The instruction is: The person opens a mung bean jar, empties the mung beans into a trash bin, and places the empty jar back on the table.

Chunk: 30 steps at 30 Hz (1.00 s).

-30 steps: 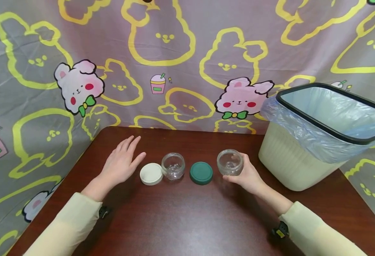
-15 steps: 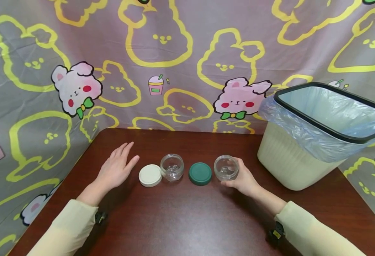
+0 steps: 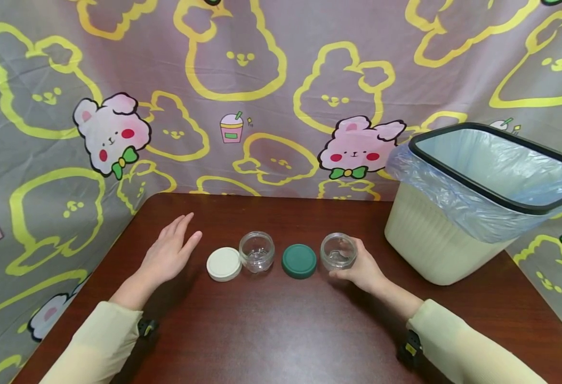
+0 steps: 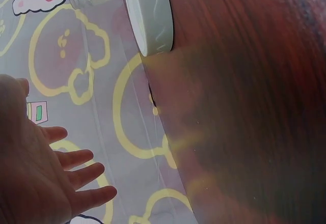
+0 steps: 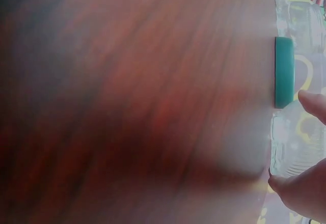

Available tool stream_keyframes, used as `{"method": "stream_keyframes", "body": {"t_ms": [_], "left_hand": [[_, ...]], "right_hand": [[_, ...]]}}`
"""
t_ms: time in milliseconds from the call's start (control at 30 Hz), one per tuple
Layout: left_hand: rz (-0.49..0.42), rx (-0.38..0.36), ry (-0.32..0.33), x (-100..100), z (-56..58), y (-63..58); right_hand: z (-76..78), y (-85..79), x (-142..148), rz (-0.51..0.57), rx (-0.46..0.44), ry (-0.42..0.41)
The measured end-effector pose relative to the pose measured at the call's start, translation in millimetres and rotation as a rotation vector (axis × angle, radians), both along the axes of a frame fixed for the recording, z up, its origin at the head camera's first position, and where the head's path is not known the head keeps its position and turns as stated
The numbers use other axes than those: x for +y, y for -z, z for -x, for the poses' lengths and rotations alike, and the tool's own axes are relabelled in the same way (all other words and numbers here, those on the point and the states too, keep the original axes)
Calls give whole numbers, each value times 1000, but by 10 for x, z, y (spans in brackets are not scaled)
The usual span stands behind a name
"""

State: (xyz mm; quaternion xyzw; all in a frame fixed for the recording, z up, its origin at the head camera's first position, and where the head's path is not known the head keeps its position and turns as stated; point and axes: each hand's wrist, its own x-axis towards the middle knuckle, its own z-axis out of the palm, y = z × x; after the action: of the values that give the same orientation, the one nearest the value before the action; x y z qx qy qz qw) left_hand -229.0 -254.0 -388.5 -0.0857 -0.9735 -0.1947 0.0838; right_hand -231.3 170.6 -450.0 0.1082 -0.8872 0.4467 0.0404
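Observation:
My right hand (image 3: 364, 268) grips a clear glass jar (image 3: 335, 258) by its right side, thumb in front. This lidless jar stands on the table right of a green lid (image 3: 299, 260); in the right wrist view its glass (image 5: 290, 145) shows between thumb and finger. Over the table's left part is my left hand (image 3: 166, 255), holding nothing, fingers extended and thumb apart. Nearest to it lies a white lid (image 3: 224, 264), also seen edge-on as a pale lid (image 4: 148, 20) in the left wrist view. A second lidless glass jar (image 3: 257, 252) stands right beside the white lid.
A cream waste bin (image 3: 446, 240) with a black rim and a bluish plastic liner stands at the right, behind my right forearm. A patterned cloth (image 3: 262, 64) hangs along the back edge of the brown table (image 3: 252, 330).
My right hand has brought its jar slightly toward me and left, closer to the green lid, where it now stands still. My left hand has drawn back a little to the left.

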Motion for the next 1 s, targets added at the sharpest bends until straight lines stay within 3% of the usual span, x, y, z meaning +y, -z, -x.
{"method": "stream_keyframes", "body": {"t_ms": [467,700,800,1000], "left_hand": [[-173,-75,-26,-76,94,-73],[-220,-48,47,17,94,-63],[-209,-55,71,77,55,-80],[-113,-48,62,219,-70,-150]], "right_hand": [[72,5,-40,24,-71,63],[32,-56,46,-38,-117,7],[-13,-131,128,-97,-92,-23],[-145,-376,316,-263,52,-49]]}}
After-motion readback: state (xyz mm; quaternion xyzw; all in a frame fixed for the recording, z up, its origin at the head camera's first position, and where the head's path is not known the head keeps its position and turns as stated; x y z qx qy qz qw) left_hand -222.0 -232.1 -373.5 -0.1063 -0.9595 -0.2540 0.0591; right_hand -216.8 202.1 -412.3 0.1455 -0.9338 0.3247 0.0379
